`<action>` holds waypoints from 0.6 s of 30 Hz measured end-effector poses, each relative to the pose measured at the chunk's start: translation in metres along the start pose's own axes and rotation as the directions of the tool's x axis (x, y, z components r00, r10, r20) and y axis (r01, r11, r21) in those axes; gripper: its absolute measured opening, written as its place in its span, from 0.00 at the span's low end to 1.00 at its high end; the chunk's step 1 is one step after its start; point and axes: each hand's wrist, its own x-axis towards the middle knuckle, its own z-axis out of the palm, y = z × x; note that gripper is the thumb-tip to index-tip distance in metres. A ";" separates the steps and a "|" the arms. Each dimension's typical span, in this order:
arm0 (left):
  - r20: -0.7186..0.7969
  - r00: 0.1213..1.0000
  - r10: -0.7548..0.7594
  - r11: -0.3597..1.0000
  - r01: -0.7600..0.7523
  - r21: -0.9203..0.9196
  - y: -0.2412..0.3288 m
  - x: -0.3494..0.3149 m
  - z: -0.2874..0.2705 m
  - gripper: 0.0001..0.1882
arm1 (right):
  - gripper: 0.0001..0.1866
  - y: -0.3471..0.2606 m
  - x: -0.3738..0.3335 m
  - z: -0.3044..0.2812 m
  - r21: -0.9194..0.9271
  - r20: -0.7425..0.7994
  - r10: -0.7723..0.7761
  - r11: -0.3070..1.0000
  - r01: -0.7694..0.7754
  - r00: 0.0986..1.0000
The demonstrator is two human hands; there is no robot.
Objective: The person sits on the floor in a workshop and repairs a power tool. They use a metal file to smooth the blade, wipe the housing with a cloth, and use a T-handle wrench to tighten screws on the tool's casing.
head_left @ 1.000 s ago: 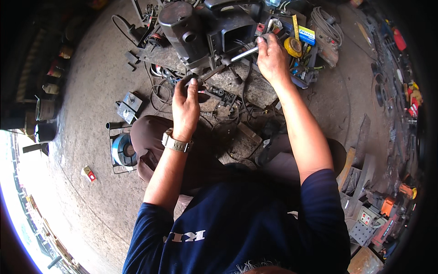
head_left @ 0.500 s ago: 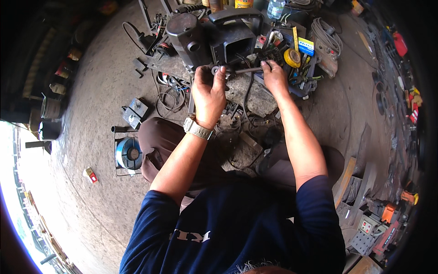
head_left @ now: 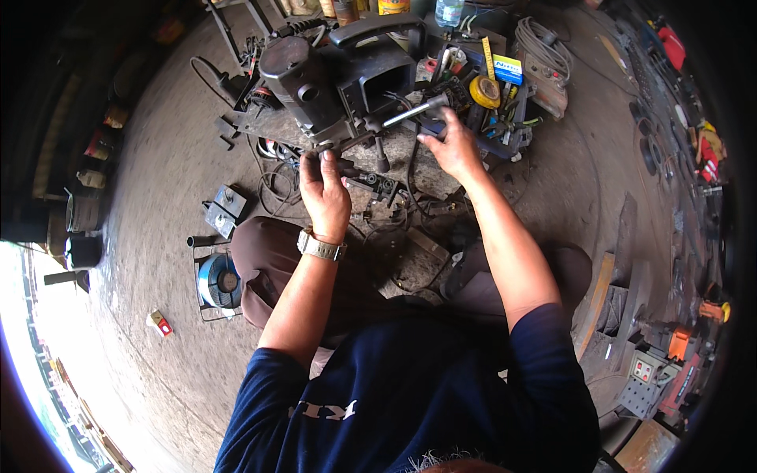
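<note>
A black drill-like machine (head_left: pixel 292 75) with an upright motor housing and a top carrying handle stands in front of me. From a hub on its near side, a spoked feed handle (head_left: pixel 406 115) spreads out: one shiny rod points up and right, while a dark-knobbed one points toward me. My left hand (head_left: pixel 325 201), with a watch on its wrist, is closed, thumb and fingers pinching a dark spoke end left of the hub. My right hand (head_left: pixel 457 150) has thumb and forefinger apart, the forefinger close by the shiny rod's end; contact is hard to make out.
Right of the machine lies a tool tray (head_left: pixel 512 146) with a yellow tape measure (head_left: pixel 485 92) and a blue-and-yellow box (head_left: pixel 509 69). Coiled cable (head_left: pixel 542 43) rests beyond it. A stone block (head_left: pixel 422 169) and loose cables sit below. To the left is a blue spool (head_left: pixel 219 281).
My left hand has moved down and left from the hub. My right fingers have parted from the rod they gripped, and the spokes now stand at a different angle. The view has shifted slightly.
</note>
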 end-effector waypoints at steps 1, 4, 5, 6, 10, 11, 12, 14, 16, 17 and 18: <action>0.006 1.000 -0.001 1.000 0.001 -0.008 0.000 0.000 -0.001 0.08 | 0.33 -0.005 0.004 -0.003 -0.010 0.041 0.044 0.999 -0.044 0.998; 0.012 1.000 0.010 1.000 -0.010 -0.015 -0.014 0.003 -0.007 0.08 | 0.20 -0.016 0.023 -0.022 -0.029 0.062 0.121 0.992 -0.119 0.991; 0.006 0.999 0.033 0.999 -0.033 0.003 -0.015 0.003 -0.007 0.09 | 0.16 -0.020 0.030 -0.026 0.031 -0.043 0.012 0.999 -0.011 0.999; -0.001 0.998 0.057 0.998 -0.057 0.022 -0.015 0.003 -0.007 0.09 | 0.16 -0.024 0.041 -0.035 0.040 0.057 0.172 0.984 -0.175 0.983; -0.011 1.000 -0.003 1.000 0.003 -0.006 -0.009 0.001 -0.005 0.10 | 0.15 -0.004 0.081 -0.037 0.255 -0.087 0.009 0.967 0.014 0.996; -0.005 1.000 0.023 1.000 -0.023 0.015 -0.011 0.001 -0.006 0.10 | 0.14 -0.003 0.086 -0.041 0.315 -0.054 0.053 0.949 -0.033 0.997; 0.000 0.999 0.048 0.998 -0.048 0.036 -0.014 0.002 -0.007 0.10 | 0.14 -0.001 0.091 -0.045 0.371 -0.018 0.095 0.925 -0.082 0.995; 0.030 1.000 0.010 0.999 -0.011 0.039 -0.010 0.001 -0.009 0.09 | 0.13 0.000 0.094 -0.050 0.169 -0.036 -0.008 0.986 0.014 0.999; 0.040 0.999 -0.022 0.997 0.025 -0.077 -0.018 0.005 -0.013 0.09 | 0.13 -0.001 0.099 -0.052 0.213 -0.008 -0.037 0.976 0.038 0.999; 0.050 0.998 -0.027 0.993 0.032 -0.115 -0.020 0.006 -0.014 0.09 | 0.13 -0.001 0.101 -0.053 0.171 -0.013 -0.061 0.983 0.062 0.998; 0.059 0.998 -0.031 0.988 0.039 -0.152 -0.022 0.006 -0.015 0.09 | 0.13 -0.001 0.102 -0.055 0.131 -0.032 -0.103 0.986 0.106 0.994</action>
